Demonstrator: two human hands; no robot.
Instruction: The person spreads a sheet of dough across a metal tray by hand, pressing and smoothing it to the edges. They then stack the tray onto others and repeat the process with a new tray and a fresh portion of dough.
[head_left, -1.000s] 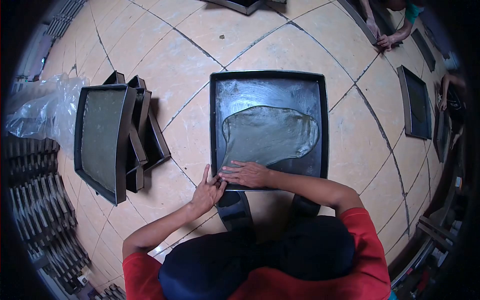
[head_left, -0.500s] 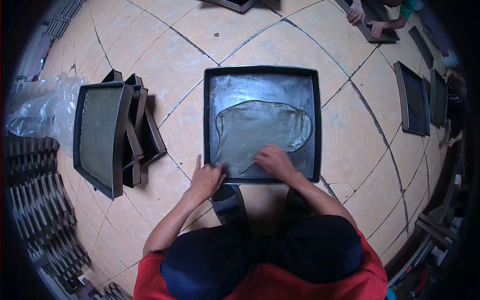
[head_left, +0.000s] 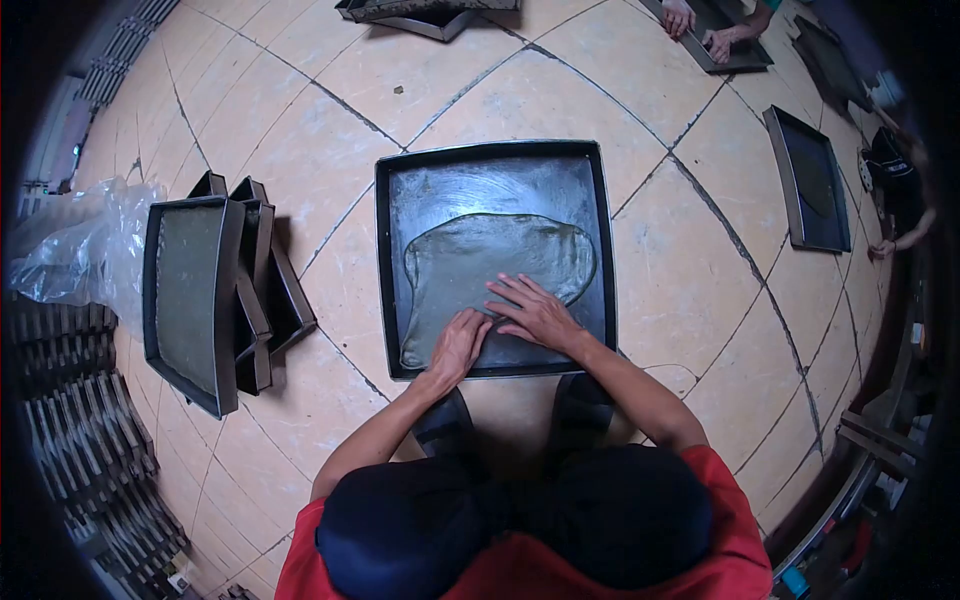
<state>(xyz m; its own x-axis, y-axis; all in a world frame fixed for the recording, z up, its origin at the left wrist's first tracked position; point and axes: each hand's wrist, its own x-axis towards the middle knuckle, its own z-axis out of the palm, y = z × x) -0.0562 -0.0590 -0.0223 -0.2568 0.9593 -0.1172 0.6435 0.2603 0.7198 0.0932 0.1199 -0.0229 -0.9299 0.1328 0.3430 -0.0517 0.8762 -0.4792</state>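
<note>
A sheet of grey-green dough [head_left: 475, 250] lies flat in a square dark metal tray [head_left: 384, 230] on the floor before me. It covers the lower and middle part, while the shiny far end of the tray is bare. At the dough's near edge, my left hand [head_left: 460, 343] has its fingers bent and drawn together on it; the fingertips are partly hidden. Just to the right, my right hand [head_left: 538, 316] rests on the dough with fingers spread and stretched out. The two hands almost touch.
To the left stand stacked trays, the top one [head_left: 190, 290] filled with grey-green material, beside clear plastic [head_left: 90, 240]. Another tray [head_left: 808, 180] lies at right. A co-worker's hands [head_left: 720, 40] work at a tray far right; another person's arm [head_left: 905, 238] shows at the right edge.
My left hand has moved right from the tray's near left corner, coming close to my right hand. My right hand's fingers have spread. The view has shifted slightly.
</note>
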